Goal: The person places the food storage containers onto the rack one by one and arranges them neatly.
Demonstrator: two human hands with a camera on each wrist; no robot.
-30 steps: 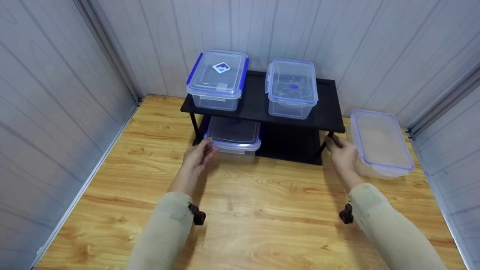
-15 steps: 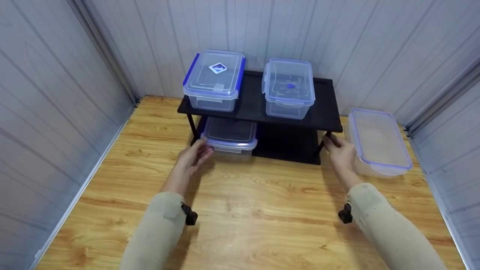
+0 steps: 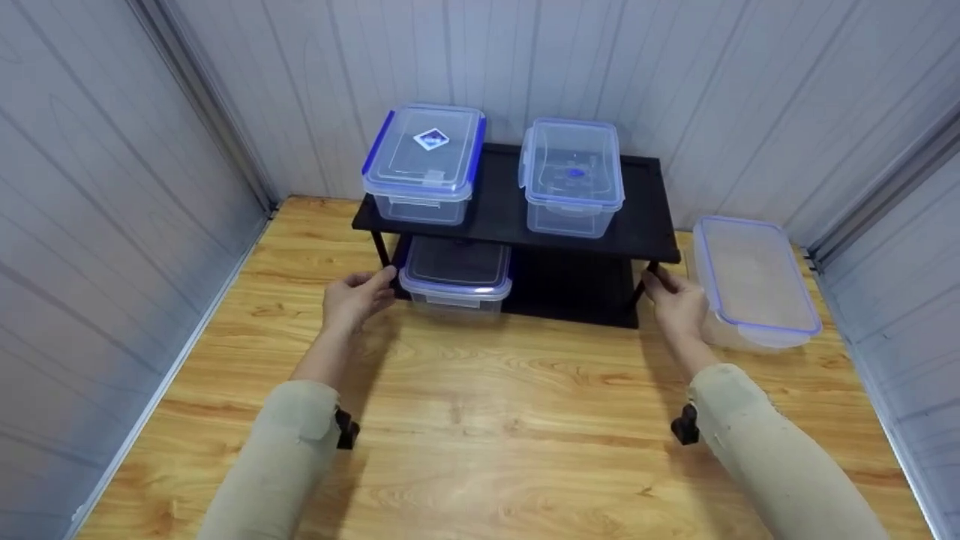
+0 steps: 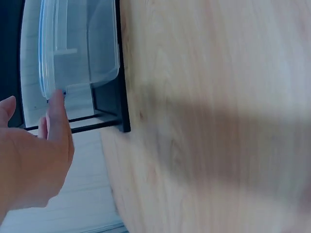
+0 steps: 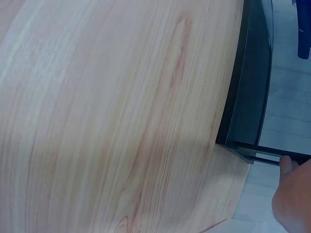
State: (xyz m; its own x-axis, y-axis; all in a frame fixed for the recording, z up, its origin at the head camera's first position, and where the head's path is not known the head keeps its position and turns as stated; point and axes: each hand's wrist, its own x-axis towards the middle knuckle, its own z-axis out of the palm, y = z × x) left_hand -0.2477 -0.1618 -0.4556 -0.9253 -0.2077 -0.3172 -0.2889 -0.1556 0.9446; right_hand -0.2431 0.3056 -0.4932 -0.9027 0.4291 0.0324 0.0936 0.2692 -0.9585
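A two-tier black shelf (image 3: 495, 199) stands on the wood-grain floor. Its right front post (image 3: 643, 289) is pinched by my right hand (image 3: 677, 306); in the right wrist view the fingertips meet that post (image 5: 266, 150). Beside the left front post (image 3: 381, 249) is my left hand (image 3: 354, 301), its fingers extended and the thumb apart in the left wrist view; whether it touches the post is unclear. On the lower tier sits a clear lidded food container (image 3: 455, 274), close to the left fingers. The upper tier bears a container with a sticker (image 3: 424, 161) and another container (image 3: 572, 176).
A larger clear container (image 3: 759, 281) with a blue-rimmed lid rests on the floor right of the shelf, close to my right hand. Pale panel walls (image 3: 517, 67) stand behind and at both sides.
My left hand has moved left, away from the lower container's corner to the shelf's left front post. The right hand stays at the right post. The view has shifted slightly.
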